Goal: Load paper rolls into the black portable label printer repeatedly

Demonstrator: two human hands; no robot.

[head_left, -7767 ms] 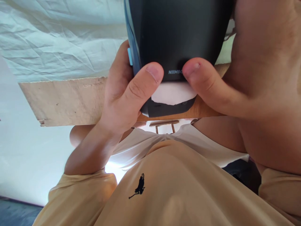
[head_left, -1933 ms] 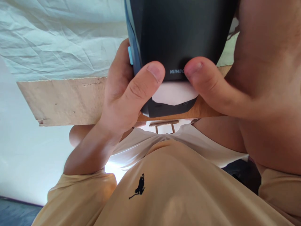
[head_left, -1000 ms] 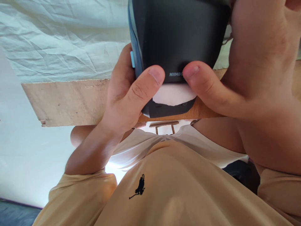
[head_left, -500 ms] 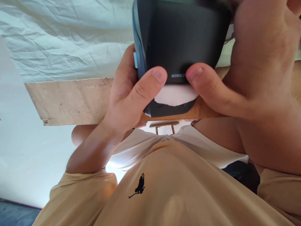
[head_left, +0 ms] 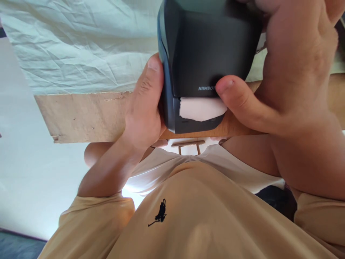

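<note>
Between my two hands is a black label printer (head_left: 212, 54) marked NIIMBOT, tilted so its front faces me. A strip of white paper (head_left: 201, 109) with a torn, uneven edge sticks out of the slot below the lettering. My left hand (head_left: 147, 104) grips the printer's left side, its thumb lying along the edge and its other fingers hidden behind. On the right, my right hand (head_left: 291, 68) holds the printer from its far side, with the thumb pressed on the front beside the lettering and over the paper's corner. Its other fingertips are mostly out of sight.
Beneath the printer runs a wooden table edge (head_left: 83, 117), partly covered by a crumpled pale green cloth (head_left: 81, 46). My lap, in white shorts (head_left: 231, 162), is just below the edge. A small wooden stool or rack (head_left: 188, 144) shows on the floor beyond.
My left thumb has moved off the printer's front onto its left side, uncovering more of the paper and the front. The printer has shifted slightly right; my right hand keeps its hold.
</note>
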